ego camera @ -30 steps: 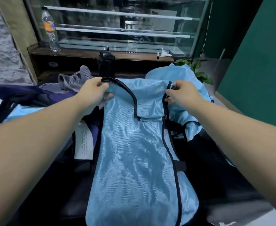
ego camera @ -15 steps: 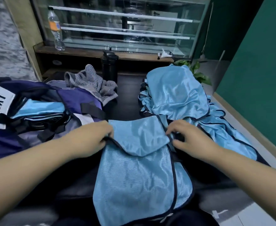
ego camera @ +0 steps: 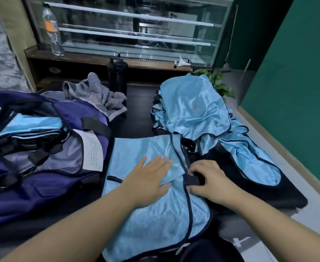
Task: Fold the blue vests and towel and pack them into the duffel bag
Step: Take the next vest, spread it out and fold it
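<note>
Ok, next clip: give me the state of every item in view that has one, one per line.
vest in front: laid flat, top folded down
left hand: open, pressing flat on the vest
right hand: pinching the vest's black strap
vest pile: heaped, unfolded
duffel bag: open, blue fabric inside
towel: crumpled, unfolded
water bottle: upright, capped
black bottle: upright, lid on

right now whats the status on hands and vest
Left hand flat on vest. Right hand pinching its black strap. Duffel bag open beside it, nothing blocking.
</note>
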### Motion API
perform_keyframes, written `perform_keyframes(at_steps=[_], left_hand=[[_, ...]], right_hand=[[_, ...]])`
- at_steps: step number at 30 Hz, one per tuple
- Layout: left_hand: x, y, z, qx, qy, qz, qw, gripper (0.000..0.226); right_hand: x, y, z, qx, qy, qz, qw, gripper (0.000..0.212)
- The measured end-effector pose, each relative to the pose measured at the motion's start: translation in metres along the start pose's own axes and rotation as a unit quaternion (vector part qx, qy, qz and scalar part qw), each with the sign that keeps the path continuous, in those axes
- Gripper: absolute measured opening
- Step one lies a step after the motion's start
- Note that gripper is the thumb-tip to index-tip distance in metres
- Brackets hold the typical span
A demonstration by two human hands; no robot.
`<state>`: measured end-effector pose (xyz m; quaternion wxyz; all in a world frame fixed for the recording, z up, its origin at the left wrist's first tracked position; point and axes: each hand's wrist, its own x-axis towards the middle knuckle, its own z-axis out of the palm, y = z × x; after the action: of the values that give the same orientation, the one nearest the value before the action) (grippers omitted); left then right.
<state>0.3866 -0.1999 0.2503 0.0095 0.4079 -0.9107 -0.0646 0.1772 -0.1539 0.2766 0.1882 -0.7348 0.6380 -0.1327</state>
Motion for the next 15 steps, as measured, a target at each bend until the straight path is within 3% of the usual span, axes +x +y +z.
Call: perform_keyframes(at_steps=[3,7,9,12,15], left_hand=[[-0.003,-0.003,0.009,-0.003,0.008,0.002,1.0,0.063],[-0.005,0.001,0.003,-0.037,0.025,-0.013,0.999,0.065],[-0.005,0.002,0.002,-0.04,0.046,-0.016,0.998,0.064],[-0.004,0.002,0.004,-0.031,0.053,-0.019,0.998,0.063],[-0.004,0.002,0.006,-0.035,0.057,-0.021,0.998,0.077]], right_hand=[[0.005,-0.007,0.005,0.147,0.085,-0.005,0.985,0.022],[0.011,-0.018,0.011,0.345,0.119,0.031,0.931,0.01],[0.013,-0.022,0.013,0.348,0.096,0.031,0.932,0.01],[0.014,-0.019,0.021,0.232,0.033,0.017,0.972,0.021],[0.012,-0.014,0.018,0.183,0.071,0.013,0.981,0.032]])
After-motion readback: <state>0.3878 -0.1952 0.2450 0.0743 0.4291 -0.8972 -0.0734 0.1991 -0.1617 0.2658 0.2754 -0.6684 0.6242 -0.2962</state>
